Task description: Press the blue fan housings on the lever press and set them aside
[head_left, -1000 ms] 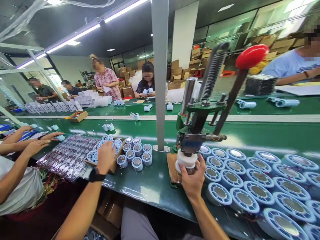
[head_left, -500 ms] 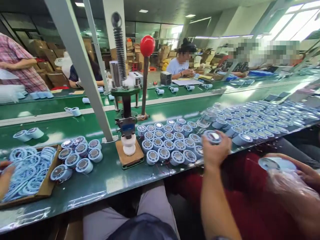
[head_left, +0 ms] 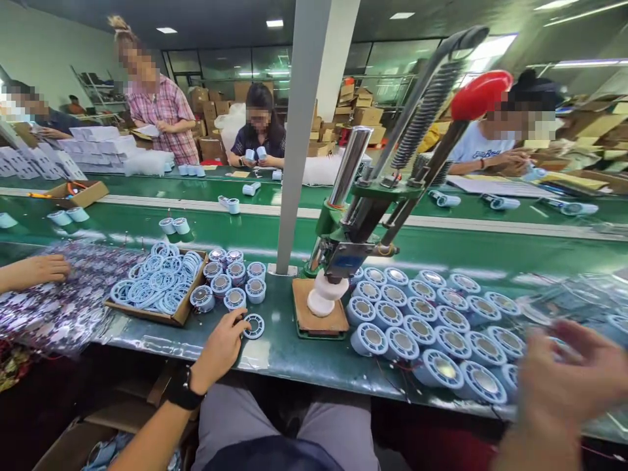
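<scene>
My left hand [head_left: 223, 343], with a black band at the wrist, pinches the edge of a light blue slotted ring [head_left: 254, 326] near the table's front edge. On the right, my right hand [head_left: 572, 379] is blurred at the near end of the rows of blue round parts [head_left: 419, 329]; whether it holds anything is unclear. Between my hands stands a green hand press [head_left: 353, 242] with a red knob [head_left: 481, 95]. Its white round tip [head_left: 324, 297] is over a brown base pad [head_left: 304, 314].
A cardboard tray [head_left: 184, 317] of blue rings stands left of a small group of blue parts [head_left: 220, 283]. Another person's hand [head_left: 44, 270] reaches over wired pieces at far left. A grey post [head_left: 294, 163] rises behind the table. More people sit or stand opposite.
The view has swung left. My left hand has moved from the ring tray to a ring on the table. My right hand no longer visibly holds up a blue part.
</scene>
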A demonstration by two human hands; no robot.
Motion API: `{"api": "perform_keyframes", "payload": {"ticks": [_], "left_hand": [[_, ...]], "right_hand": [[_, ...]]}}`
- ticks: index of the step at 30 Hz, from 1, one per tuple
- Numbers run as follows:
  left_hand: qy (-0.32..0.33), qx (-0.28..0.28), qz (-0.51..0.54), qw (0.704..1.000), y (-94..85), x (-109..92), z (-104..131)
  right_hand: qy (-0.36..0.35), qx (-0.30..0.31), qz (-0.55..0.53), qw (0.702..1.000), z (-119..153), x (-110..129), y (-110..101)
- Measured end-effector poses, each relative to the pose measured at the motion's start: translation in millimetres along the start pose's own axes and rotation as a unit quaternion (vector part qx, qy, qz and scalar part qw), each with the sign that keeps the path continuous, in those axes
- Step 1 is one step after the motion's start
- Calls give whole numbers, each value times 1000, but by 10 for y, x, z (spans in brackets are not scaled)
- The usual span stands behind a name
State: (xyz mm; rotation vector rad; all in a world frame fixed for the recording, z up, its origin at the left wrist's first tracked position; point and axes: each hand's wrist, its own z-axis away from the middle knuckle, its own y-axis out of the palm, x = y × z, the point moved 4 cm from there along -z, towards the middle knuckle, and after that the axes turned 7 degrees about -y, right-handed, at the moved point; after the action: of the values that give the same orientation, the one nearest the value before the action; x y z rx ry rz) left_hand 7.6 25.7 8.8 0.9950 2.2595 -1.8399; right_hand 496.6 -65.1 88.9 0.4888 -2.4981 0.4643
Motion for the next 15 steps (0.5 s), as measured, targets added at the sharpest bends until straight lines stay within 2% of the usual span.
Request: {"api": "perform_keyframes", "payload": {"ticks": [1, 2, 4, 5, 6, 8, 9, 11, 13, 15], "left_hand": [[-23, -17, -14, 1000, 31, -22, 19], [-49, -30, -31, 998, 67, -60, 28], [-100, -41, -68, 992, 148, -155, 19], [-117, -38, -83, 989, 184, -201, 9], [-126, -32, -91, 987, 211, -237, -1], [-126, -16, -86, 988, 226, -262, -3], [-122, -9, -73, 990, 213, -248, 10], [-115, 5, -28, 993, 163, -179, 68], [-115, 19, 33, 993, 104, -89, 154], [-124, 26, 94, 988, 58, -14, 242]], "right_hand": [[-26, -28, 25, 999, 188, 347, 219], [-53, 86, -7, 995, 387, 701, 594], [-115, 207, -70, 969, 774, 1357, 1319], [-126, 284, -86, 947, 944, 1606, 1693], [-121, 358, -84, 922, 1087, 1786, 2043], [-104, 438, -68, 891, 1255, 1983, 2580], [-95, 456, -58, 883, 1295, 2021, 2760], [-88, 472, -47, 876, 1348, 2031, 2942], [-84, 493, -47, 865, 1426, 1988, 2927], [-81, 509, -50, 855, 1540, 1907, 2761]]}}
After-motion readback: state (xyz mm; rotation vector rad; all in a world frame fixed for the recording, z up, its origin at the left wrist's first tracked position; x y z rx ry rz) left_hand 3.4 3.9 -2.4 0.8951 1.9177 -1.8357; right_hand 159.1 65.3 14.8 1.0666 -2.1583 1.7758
